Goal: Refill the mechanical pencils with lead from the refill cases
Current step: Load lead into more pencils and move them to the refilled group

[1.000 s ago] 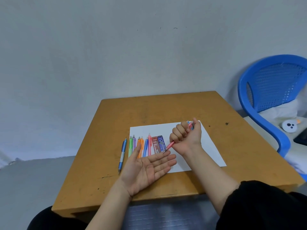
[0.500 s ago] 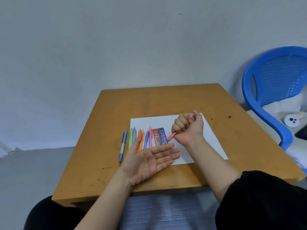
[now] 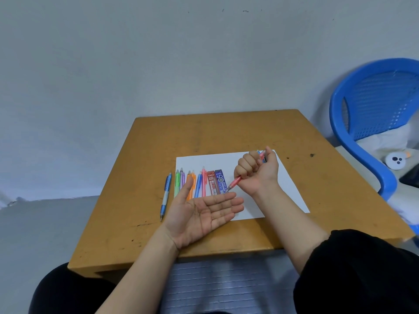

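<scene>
My right hand (image 3: pixel 258 172) grips a pink mechanical pencil (image 3: pixel 235 182) in a fist, tip pointing down-left toward my left palm, thumb at its top end. My left hand (image 3: pixel 201 214) lies flat and palm up just below the tip, holding nothing. On the white paper (image 3: pixel 283 191) lie a red lead refill case (image 3: pixel 211 182) and a blue lead refill case (image 3: pixel 221 181) side by side. Left of them lies a row of pencils: pink (image 3: pixel 204 182), blue (image 3: pixel 198 184), orange (image 3: pixel 192 177), purple (image 3: pixel 182 177), green (image 3: pixel 177 182). A blue-and-white pencil (image 3: pixel 166 193) rests off the paper on the wood.
The wooden table (image 3: pixel 226 132) stands against a grey wall. A blue plastic chair (image 3: pixel 362 123) stands at the right, with a white cloth and a small white round object (image 3: pixel 395 161) on its seat. My lap sits under the near table edge.
The camera view tilted and shifted a little. Both hands hold almost the same pose, the pencil tip still over my left fingers.
</scene>
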The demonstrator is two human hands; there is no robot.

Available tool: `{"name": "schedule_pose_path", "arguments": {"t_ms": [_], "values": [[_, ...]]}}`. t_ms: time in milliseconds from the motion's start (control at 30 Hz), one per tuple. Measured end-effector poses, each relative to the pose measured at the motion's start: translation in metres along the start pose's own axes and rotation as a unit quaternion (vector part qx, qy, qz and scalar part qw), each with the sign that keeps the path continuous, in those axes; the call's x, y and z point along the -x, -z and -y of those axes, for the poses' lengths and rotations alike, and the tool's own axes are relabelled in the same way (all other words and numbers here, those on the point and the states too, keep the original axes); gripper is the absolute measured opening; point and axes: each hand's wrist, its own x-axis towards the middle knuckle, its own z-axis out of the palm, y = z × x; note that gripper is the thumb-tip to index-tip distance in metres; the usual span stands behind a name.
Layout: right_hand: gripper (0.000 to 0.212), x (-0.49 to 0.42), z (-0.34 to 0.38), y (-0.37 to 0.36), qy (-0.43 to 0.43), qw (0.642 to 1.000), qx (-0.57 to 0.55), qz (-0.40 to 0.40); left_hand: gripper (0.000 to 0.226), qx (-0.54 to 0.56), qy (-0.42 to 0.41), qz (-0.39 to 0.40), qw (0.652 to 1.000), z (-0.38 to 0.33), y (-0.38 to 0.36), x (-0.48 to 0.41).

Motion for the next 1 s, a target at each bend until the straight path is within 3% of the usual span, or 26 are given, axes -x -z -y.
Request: {"name": "schedule_pose_path", "arguments": {"t_ms": [500,667,767,900,1000], "values": [[0.059,0.001,0.001,0.001,-0.019,1.0,0.008,0.016,0.096,0.002,-0.001,-0.007,1.0,0.001,0.0,0.0],[0.047,0.001,-0.002,0.001,0.004,0.994,0.099,0.04,0.096,0.011,-0.006,-0.011,1.0,0.001,0.0,0.001],[0.032,0.005,0.002,0.0,0.037,0.969,0.238,0.051,0.095,0.014,-0.011,-0.01,1.0,0.001,0.0,0.002],[0.022,0.014,0.016,-0.004,0.045,0.887,0.457,0.051,0.094,0.014,-0.014,-0.014,1.0,0.001,-0.003,0.003],[0.021,0.016,0.028,-0.012,0.038,0.87,0.491,0.03,0.092,0.001,-0.033,-0.015,0.999,0.0,-0.002,0.003]]}}
